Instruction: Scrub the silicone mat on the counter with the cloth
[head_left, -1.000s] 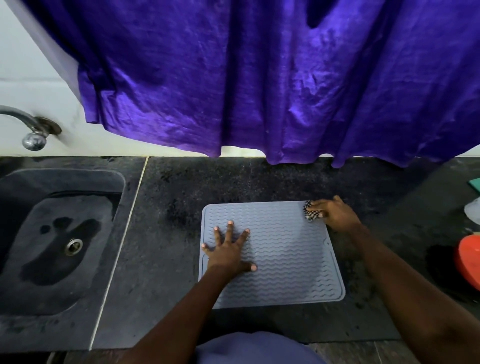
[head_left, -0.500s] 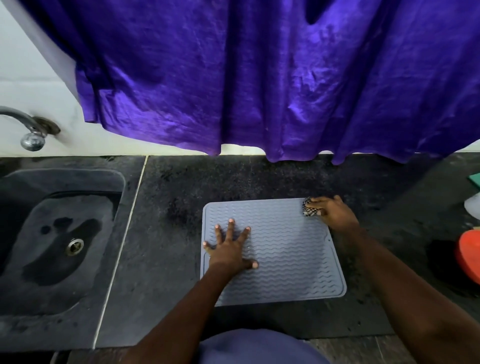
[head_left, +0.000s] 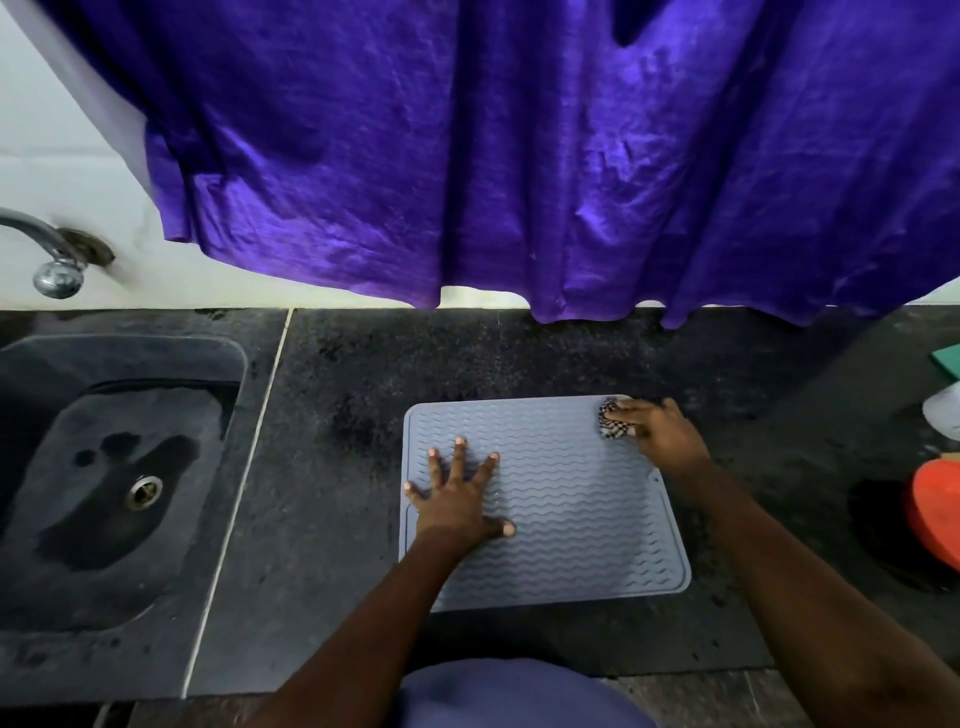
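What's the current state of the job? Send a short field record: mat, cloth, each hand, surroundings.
mat: grey silicone mat, flat on dark counter
cloth: checked cloth, bunched at mat's far right corner
right hand: right hand pressing the cloth
left hand: left hand, fingers spread, flat on mat's left side
left of mat: sink, tap
behind: purple curtain
right edge: red item, unclear

The left hand (head_left: 457, 501) lies flat with fingers splayed and arm stretched forward, while the right hand (head_left: 660, 434) reaches farther out, fingers curled closed in a grip.
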